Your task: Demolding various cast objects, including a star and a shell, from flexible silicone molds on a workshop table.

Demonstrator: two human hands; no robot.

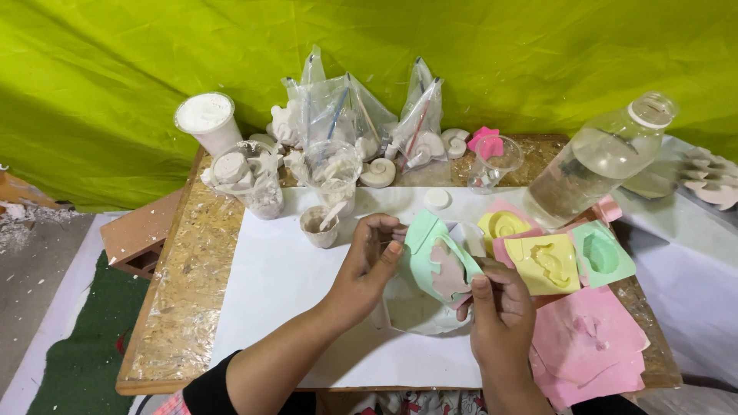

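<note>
My left hand (369, 257) and my right hand (500, 311) both grip a flexible mint-green mould (421, 261), bent outward between them. A whitish plaster cast (448, 270) shows in the mould's hollow. The left thumb presses the mould's left edge, and the right thumb and fingers pinch its lower right edge. Under the mould lies a pale round plate (411, 315) on the white sheet (284, 292).
Yellow mould (547, 263), green mould (602, 253) and pink moulds (588, 346) lie at right. A large clear water bottle (596, 161) leans behind them. Cups, a small bowl with a stick (320, 225), bagged brushes and shell casts crowd the table's back edge.
</note>
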